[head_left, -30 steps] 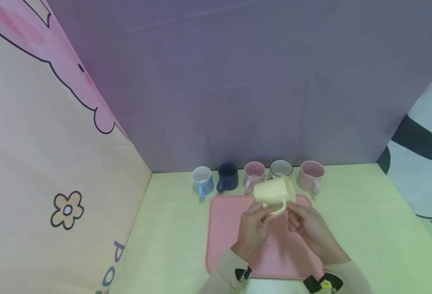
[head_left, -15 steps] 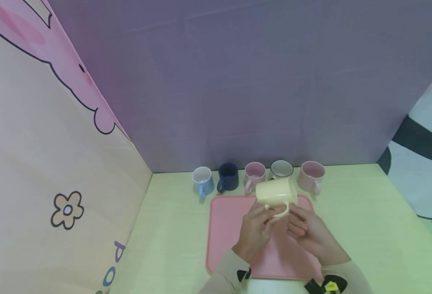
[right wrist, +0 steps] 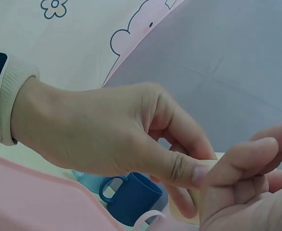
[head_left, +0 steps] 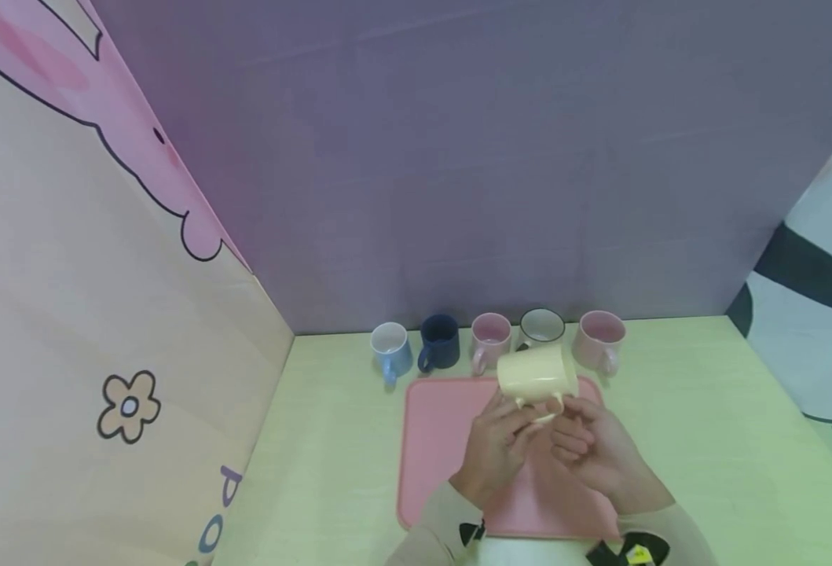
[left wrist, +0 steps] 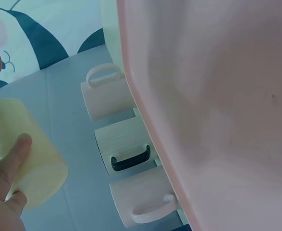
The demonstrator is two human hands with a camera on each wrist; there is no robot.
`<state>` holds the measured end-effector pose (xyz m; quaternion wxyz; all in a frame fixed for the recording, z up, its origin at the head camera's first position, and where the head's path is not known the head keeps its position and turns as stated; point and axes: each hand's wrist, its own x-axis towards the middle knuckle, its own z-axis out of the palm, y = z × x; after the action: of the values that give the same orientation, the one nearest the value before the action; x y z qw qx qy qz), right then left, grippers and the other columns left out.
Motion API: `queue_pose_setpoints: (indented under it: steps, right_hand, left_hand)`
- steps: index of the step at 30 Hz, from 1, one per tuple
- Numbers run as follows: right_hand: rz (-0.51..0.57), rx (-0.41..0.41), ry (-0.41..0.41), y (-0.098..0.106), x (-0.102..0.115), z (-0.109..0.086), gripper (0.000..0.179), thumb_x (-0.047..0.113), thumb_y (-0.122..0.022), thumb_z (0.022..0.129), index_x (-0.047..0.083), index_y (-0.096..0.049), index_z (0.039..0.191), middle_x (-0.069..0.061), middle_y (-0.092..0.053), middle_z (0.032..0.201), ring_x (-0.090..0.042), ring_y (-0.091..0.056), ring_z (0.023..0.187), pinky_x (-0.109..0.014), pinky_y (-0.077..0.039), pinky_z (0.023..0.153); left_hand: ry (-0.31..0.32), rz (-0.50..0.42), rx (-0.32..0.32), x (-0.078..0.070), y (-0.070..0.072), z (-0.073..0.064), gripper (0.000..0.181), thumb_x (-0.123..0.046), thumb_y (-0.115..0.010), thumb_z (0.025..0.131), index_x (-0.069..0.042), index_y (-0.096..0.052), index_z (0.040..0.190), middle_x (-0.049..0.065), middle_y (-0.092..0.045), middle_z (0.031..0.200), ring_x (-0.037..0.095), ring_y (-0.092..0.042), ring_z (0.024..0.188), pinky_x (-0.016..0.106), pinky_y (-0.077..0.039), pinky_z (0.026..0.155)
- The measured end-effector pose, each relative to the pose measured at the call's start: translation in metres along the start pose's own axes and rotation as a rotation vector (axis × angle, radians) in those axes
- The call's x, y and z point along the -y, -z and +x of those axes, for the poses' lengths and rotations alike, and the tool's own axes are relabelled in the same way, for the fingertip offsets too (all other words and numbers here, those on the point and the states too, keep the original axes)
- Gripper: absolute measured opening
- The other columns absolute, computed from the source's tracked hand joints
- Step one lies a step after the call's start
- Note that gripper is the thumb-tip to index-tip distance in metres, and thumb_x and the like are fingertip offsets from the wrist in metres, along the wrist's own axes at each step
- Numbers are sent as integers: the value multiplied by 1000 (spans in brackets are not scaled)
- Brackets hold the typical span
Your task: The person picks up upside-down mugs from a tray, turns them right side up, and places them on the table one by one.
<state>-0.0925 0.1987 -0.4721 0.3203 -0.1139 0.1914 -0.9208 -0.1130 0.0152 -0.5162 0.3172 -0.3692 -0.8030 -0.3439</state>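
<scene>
In the head view a pale yellow mug (head_left: 534,375) is held sideways above a pink tray (head_left: 433,456), its mouth facing right and its handle turned down toward me. My left hand (head_left: 492,452) grips it from below at the handle side. My right hand (head_left: 602,456) pinches it near the rim, the other fingers curled in. From the left wrist, the mug (left wrist: 39,168) shows with left fingers laid along its side. In the right wrist view the hands hide most of the mug (right wrist: 183,204).
Along the back wall stand a light blue mug (head_left: 391,350), a dark blue mug (head_left: 440,342), a pink mug (head_left: 490,342), a white mug with a dark rim (head_left: 539,326) and another pink mug (head_left: 598,342). A printed cloth wall (head_left: 140,314) borders the left side.
The yellow mug has shifted slightly right and downward, and its handle has rolled toward me, under the left fingers. Both hands keep their hold; the row of mugs is unchanged.
</scene>
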Motion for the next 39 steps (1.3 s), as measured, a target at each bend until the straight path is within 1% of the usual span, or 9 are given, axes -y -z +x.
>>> queue_pose_setpoints:
  steps: [6,11,15,18,23,27,31,34,39]
  right_hand:
    - [-2,-19,28,-4,-3,1,55,25,-8,111,10,-58,96,8,-13,61,-5,-14,51,-19,-10,52]
    - [-41,-76,31,-4,-3,0,59,29,-1,110,15,-54,87,10,-17,57,-5,-13,50,-20,-6,51]
    - [-63,-98,41,-4,-1,-3,61,31,-2,110,17,-55,84,10,-18,55,-6,-12,49,-21,-6,51]
    - [-83,-82,60,-3,0,-4,58,30,-6,112,17,-55,84,8,-13,55,-7,-10,48,-22,-4,51]
    - [-125,-21,97,0,2,-7,57,27,-8,112,16,-56,85,4,-10,56,-10,-8,47,-24,-1,49]
    - [-181,-26,117,5,5,-11,60,26,-3,112,17,-56,86,2,-10,56,-12,-7,46,-26,0,47]
    - [-270,-81,139,13,9,-17,60,25,-2,112,18,-55,85,-1,-9,56,-14,-5,45,-30,0,47]
    - [-383,-143,174,21,13,-22,56,22,-2,112,19,-51,83,-2,-9,55,-17,-4,45,-33,1,46]
    - [-676,-437,199,28,18,-28,45,23,-10,111,21,-40,78,4,-17,50,-19,-5,46,-39,1,47]
  left_hand:
    - [-14,-22,-1,-1,-2,-3,20,-18,-76,90,-12,-77,109,3,-79,104,10,-74,103,37,-45,115]
    - [-23,7,9,-3,-3,-3,25,-20,-75,92,-16,-76,117,-2,-78,90,5,-72,88,35,-48,113]
    - [-23,2,42,-5,-3,-4,27,-21,-72,95,-17,-74,121,0,-79,96,7,-73,95,32,-48,112]
    - [-20,-7,70,-6,-3,-5,25,-20,-71,96,-16,-74,120,1,-79,111,11,-72,110,28,-49,110]
    - [-12,19,82,-5,-2,-7,20,-18,-70,96,-18,-75,116,-7,-79,103,5,-71,100,19,-51,102]
    - [109,-7,95,-3,1,-10,12,-20,-68,98,-21,-76,107,-10,-78,102,3,-70,98,13,-51,96]
    - [276,-95,125,1,9,-13,11,-23,-69,98,-21,-78,103,-9,-78,101,2,-71,96,14,-53,92]
    - [349,-148,135,5,16,-15,11,-20,-70,97,-17,-77,104,-6,-79,102,4,-72,98,17,-54,94]
    - [431,-152,130,16,25,-21,11,-18,-70,97,-16,-77,106,-4,-78,106,7,-73,100,23,-57,94]
